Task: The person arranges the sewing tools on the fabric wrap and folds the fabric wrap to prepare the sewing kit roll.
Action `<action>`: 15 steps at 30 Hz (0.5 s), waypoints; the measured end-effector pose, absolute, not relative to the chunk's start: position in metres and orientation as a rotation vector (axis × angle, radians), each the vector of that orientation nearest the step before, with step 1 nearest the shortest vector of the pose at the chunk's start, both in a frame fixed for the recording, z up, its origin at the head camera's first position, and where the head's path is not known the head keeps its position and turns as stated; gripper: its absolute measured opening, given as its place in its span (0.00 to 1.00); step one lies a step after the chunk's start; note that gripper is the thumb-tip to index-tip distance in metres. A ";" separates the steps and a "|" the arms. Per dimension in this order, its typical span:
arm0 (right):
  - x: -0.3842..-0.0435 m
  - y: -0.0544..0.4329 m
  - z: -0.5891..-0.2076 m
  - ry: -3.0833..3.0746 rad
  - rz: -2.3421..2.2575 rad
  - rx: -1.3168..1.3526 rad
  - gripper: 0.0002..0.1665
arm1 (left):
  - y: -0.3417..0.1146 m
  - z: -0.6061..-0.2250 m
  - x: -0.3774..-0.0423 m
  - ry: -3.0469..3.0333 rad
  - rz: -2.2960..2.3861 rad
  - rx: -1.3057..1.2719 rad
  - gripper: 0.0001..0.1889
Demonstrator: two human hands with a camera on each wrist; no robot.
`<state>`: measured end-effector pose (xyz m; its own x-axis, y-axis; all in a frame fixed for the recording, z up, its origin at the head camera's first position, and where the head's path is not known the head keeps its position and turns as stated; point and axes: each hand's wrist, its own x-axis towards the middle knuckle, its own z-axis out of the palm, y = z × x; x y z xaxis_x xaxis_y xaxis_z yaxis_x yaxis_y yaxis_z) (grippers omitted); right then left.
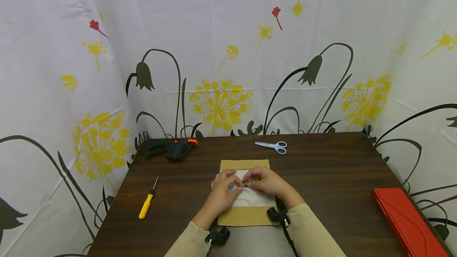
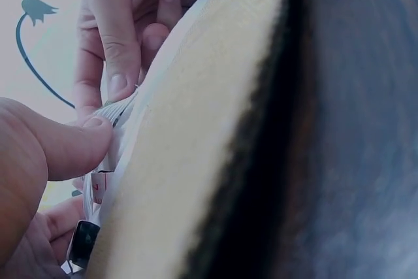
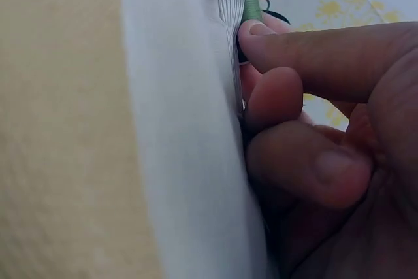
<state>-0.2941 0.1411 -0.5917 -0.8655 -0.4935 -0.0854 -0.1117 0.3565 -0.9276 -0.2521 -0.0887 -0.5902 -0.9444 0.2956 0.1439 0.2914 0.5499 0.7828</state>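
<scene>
Left grip [image 1: 223,193] pinches the ribbed white elastic [image 3: 230,4], right grip [image 1: 267,181] the green thread spool [image 3: 252,6], both over the fabric panel's [image 1: 246,217] middle; the spool (smooth, probably) could roll off it if the elastic springs loose.

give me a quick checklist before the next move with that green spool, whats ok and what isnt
1. Green cylindrical thread spool held: ok, pinched in the right grip.
2. White ribbed elastic band steadied: ok, left grip thumb against it.
3. Spool secured by the band: cannot tell, fingers hide the contact.
4. White fabric piece with tan ends under both grips: ok.
5. Pale blue scissors out of the way: ok, lying beyond the fabric.
6. Yellow-handled screwdriver out of the way: ok, off to the left.
</scene>
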 end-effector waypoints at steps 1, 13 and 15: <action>-0.294 0.141 -0.592 2.281 -1.506 -0.545 0.09 | -0.089 -0.590 -0.252 2.760 1.396 0.522 0.10; -0.293 0.138 -0.589 2.343 -1.413 -0.635 0.12 | -0.088 -0.591 -0.252 2.795 1.378 0.503 0.11; -0.293 0.138 -0.588 2.351 -1.397 -0.652 0.12 | -0.088 -0.590 -0.252 2.796 1.379 0.497 0.11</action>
<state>-0.2930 0.1381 -0.5882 -0.8413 -0.5386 -0.0468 -0.2165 0.4150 -0.8837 -0.2520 -0.0884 -0.5901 -0.9503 0.2723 0.1510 0.2856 0.5690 0.7712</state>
